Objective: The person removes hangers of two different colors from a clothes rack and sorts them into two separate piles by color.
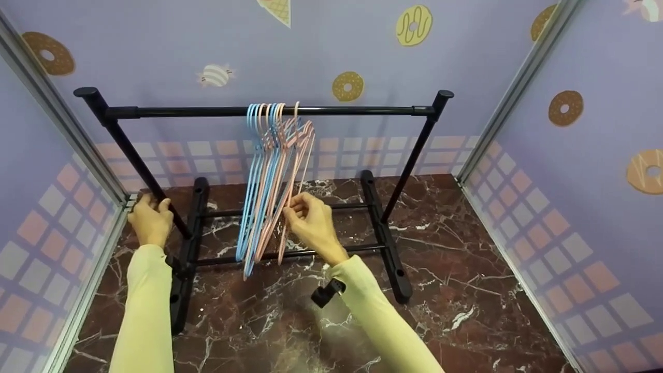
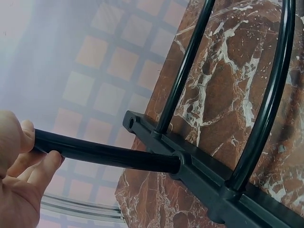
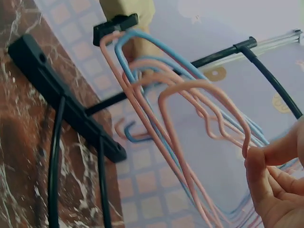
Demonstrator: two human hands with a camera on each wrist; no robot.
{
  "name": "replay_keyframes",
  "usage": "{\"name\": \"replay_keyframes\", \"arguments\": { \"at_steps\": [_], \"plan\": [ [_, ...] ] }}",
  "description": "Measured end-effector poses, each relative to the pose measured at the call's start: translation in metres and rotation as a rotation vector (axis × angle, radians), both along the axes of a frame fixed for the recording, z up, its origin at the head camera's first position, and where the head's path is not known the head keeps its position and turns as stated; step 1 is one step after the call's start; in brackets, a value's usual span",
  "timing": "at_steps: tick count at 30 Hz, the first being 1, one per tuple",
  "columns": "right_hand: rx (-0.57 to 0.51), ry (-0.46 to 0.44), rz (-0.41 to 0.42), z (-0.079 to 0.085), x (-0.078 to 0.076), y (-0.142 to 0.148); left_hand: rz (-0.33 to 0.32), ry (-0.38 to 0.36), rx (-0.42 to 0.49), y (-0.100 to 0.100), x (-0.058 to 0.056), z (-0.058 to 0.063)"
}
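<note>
A bunch of pink and blue clothes hangers [image 1: 252, 207] hangs by its hooks from the top bar of a black clothes rack [image 1: 352, 111]. With thumb and fingertips, my right hand [image 1: 313, 223] pinches the rightmost pink hanger [image 3: 204, 84] by its side; this hanger stands slightly apart from the others. On the far left, my left hand [image 1: 150, 220] holds the rack's left post [image 2: 104, 152], thumb on one side and fingers round the other. The post's lower end sits in a black foot [image 2: 204, 187].
The rack stands on a dark red marble-patterned floor [image 1: 456, 331]. Two low crossbars [image 1: 342, 250] join its feet. Patterned walls [image 1: 207, 31] close in behind and at both sides, the left one near my left hand. Each wrist wears a small black camera [image 1: 326, 292].
</note>
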State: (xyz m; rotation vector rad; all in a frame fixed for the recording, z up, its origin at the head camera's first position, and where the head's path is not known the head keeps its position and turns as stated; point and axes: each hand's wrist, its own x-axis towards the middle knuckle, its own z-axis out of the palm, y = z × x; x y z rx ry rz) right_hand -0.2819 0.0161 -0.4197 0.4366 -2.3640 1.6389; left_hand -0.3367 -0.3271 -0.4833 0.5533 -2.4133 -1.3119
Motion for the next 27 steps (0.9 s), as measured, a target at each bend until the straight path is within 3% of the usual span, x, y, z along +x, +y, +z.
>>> {"name": "replay_keyframes", "arguments": {
  "at_steps": [6,11,15,20,24,27],
  "plan": [
    [-0.021,0.008,0.037,0.007,0.004,0.027,-0.003,0.007,0.003,0.002,-0.002,-0.002],
    [0.041,0.133,-0.009,-0.003,0.017,0.057,-0.010,-0.016,0.019,0.002,-0.003,-0.003],
    [0.123,0.234,-0.047,-0.029,0.037,0.088,0.003,-0.010,0.015,0.002,-0.003,-0.004],
    [0.243,0.336,-0.135,-0.072,0.065,0.133,0.012,-0.003,0.003,0.001,-0.003,-0.003],
    [0.269,0.295,-0.177,-0.102,0.085,0.163,0.001,0.003,0.010,0.000,-0.003,-0.002],
    [0.221,0.222,-0.194,-0.117,0.099,0.181,-0.003,0.016,0.012,0.001,-0.004,-0.003]
  ]
}}
